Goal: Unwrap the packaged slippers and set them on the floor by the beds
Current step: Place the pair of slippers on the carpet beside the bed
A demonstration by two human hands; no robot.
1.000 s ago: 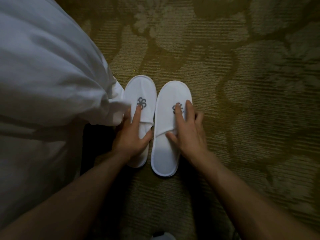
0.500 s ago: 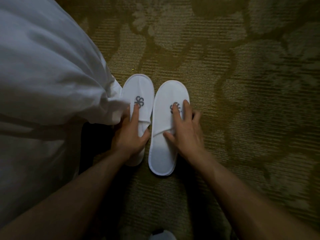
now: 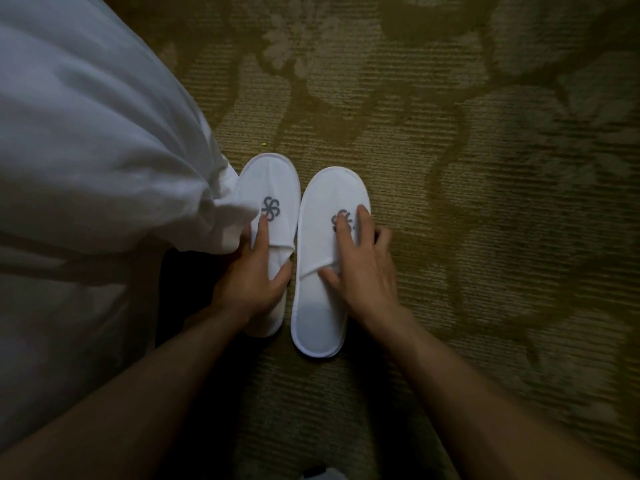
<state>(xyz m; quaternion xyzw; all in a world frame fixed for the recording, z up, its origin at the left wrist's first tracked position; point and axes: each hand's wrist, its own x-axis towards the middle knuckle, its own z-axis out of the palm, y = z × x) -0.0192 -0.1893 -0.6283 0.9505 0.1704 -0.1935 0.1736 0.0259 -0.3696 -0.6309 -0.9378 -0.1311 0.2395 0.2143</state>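
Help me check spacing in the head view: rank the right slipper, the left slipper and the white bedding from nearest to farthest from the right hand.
1. Right slipper: under the right hand, touched by it.
2. Left slipper: just beside it on the left, under the left hand.
3. White bedding: farthest left, its corner overlapping the left slipper.
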